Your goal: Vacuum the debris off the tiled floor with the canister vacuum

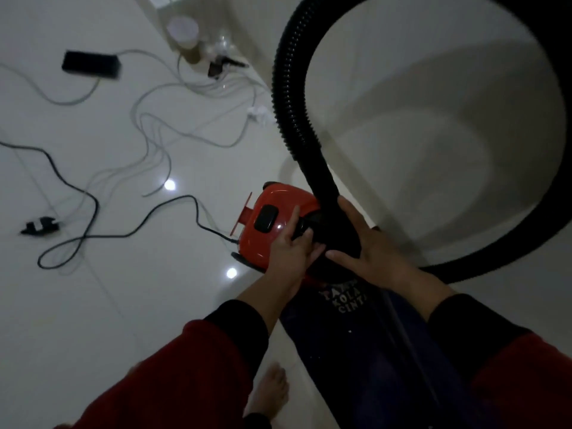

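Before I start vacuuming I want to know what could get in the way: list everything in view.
canister vacuum: one, red, floor centre
hose: one, black, looping up right from the vacuum
power cord: one, black, left of vacuum
thin cables: several, grey-white, upper left
box: one, black, top left
plug: one, black, far left
clutter: blurred, top centre
left hand: on vacuum top
right hand: at hose base
bare foot: one, bottom

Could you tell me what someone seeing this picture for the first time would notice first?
Probably the red canister vacuum at centre, with the left hand and right hand both on its top where the hose joins. From there the black ribbed hose sweeps up in a big loop filling the upper right. Loose cables sprawl over the glossy white tiled floor at left.
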Motion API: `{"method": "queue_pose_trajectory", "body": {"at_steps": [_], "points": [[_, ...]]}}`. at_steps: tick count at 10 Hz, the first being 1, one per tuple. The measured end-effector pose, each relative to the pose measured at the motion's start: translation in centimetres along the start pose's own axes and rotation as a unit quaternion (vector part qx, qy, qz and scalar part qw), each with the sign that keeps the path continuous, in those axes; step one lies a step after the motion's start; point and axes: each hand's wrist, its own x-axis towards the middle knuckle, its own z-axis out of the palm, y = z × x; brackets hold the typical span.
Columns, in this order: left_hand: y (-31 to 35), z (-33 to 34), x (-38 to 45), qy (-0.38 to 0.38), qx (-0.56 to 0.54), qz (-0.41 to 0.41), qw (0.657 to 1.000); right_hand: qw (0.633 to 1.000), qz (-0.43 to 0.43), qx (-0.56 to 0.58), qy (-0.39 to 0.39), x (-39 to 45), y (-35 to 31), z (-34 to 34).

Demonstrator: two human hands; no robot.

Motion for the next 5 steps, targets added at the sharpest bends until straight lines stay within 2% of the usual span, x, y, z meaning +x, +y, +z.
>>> {"method": "queue_pose_trajectory", "body": {"at_steps": [3, 4, 5], "points": [[-9.5, -4.9, 4.6, 0.049, -0.042, -0.058, 0.996, 0.994, -0.049, -0.009, -0.097, 2.4, 9.7, 7.0], [-9.9, -5.7, 4.7, 0.017, -0.019, -0.077, 0.997, 0.992, -0.081, -0.016, -0.091, 2.5, 9.9, 7.8], [-8.6, -5.7, 1.9, 0.018, 0.114, -0.067, 0.991, 0.993, -0.052, -0.099, -0.029, 0.5, 9.1, 7.9]]}}
